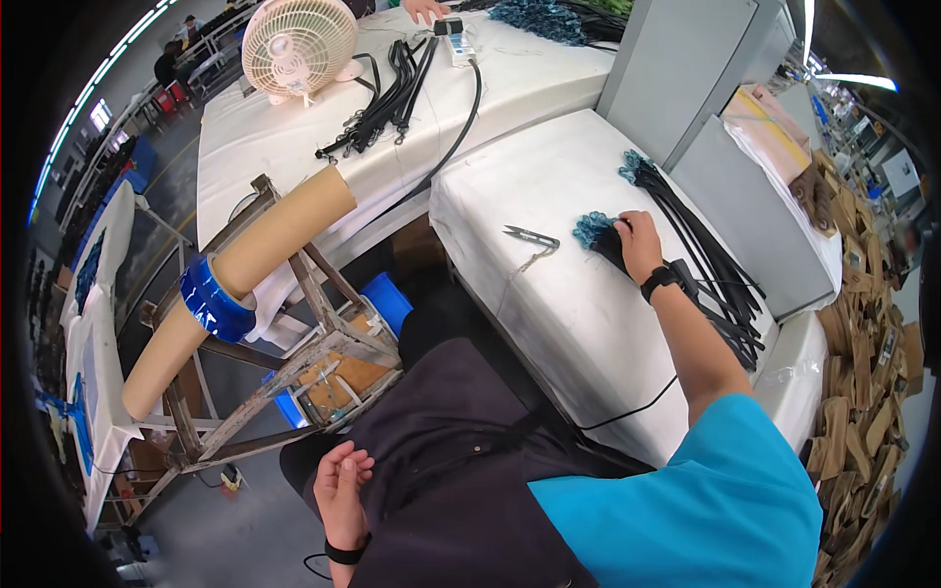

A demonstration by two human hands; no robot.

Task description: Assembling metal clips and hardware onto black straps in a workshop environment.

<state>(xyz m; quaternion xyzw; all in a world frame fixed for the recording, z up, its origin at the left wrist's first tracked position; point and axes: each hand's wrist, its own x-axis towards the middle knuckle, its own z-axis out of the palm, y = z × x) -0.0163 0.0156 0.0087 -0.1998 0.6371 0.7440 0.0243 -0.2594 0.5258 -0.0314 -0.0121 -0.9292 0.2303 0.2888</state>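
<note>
On the white-covered table (524, 191) to my right, my right hand (639, 245) is closed round a bundle of black straps (608, 247) near its teal, frilly-looking end. The straps run back under my wrist. Beside it lies another bundle of black straps (691, 220) with a teal end. Left of my right hand, a pair of thread snips (532, 237) rests on the cover, touching nothing I hold. My left hand (341, 493) hovers by my dark apron (441, 441), its fingers loosely curled and apart, with nothing in them.
A brown cardboard tube (284, 230) with a blue tape roll (218, 302) lies across a worn frame at left. Farther off, a second table carries a fan (297, 49), black straps with metal hooks (387, 103) and a power strip (461, 47). Another person's hand (425, 10) shows there.
</note>
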